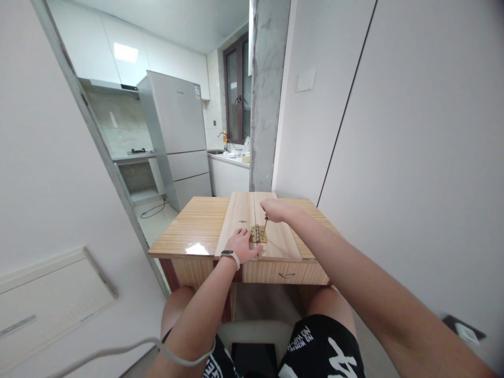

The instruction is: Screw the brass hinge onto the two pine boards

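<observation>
Head view: seated at a wooden surface (189, 231) with a drawer. Left hand (243, 245) flat on two boards (244, 215), beside a brass hinge (258, 233) across their seam. Right hand (275, 210) grip clamped on a screwdriver (265, 223), long axis near upright, tip down at hinge. Beyond: concrete pillar (268, 94), fridge (177, 136), kitchen counter (228, 157).

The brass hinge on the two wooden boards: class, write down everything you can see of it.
The hinge is small, flat and brass-coloured, with two leaves opened out. It lies across the seam where the two pale wooden boards meet, near their front edge, on the wooden table. The left hand rests beside it on the left board, fingertips at its edge. The right hand holds a thin tool tilted down to its right leaf. Screws are too small to tell.
</observation>
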The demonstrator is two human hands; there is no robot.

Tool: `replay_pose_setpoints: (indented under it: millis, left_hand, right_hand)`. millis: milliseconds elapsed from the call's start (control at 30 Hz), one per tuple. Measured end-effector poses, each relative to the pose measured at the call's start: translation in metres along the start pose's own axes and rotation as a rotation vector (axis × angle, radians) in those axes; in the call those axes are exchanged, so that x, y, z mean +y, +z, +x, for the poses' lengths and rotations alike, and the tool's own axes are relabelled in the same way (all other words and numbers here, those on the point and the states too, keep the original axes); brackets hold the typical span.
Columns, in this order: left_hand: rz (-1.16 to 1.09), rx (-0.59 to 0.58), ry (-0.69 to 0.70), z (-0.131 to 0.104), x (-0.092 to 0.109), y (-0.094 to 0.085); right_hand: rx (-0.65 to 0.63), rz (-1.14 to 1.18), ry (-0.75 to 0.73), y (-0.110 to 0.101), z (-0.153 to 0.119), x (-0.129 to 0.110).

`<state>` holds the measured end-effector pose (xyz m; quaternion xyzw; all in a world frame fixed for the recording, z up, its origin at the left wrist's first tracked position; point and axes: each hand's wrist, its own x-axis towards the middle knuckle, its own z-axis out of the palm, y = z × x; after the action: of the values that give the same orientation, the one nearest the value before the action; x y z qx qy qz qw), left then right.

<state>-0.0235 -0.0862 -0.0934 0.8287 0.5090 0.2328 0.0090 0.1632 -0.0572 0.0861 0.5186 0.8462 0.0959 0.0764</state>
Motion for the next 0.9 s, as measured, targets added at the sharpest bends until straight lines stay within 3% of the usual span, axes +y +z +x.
replay_pose_setpoints:
  millis: [333, 667, 900]
  left_hand:
    - [0.0, 0.003, -0.002, -0.001, 0.003, -0.003]
    - [0.005, 0.016, 0.007, 0.0, 0.001, -0.001]
    - [0.015, 0.013, 0.005, 0.0, 0.001, 0.0]
  right_hand:
    - [0.063, -0.064, -0.061, -0.002, 0.008, -0.009]
    - [0.01, -0.003, 0.126, -0.004, 0.014, -0.015]
    - [-0.05, -0.023, 0.049, -0.006, 0.006, -0.017]
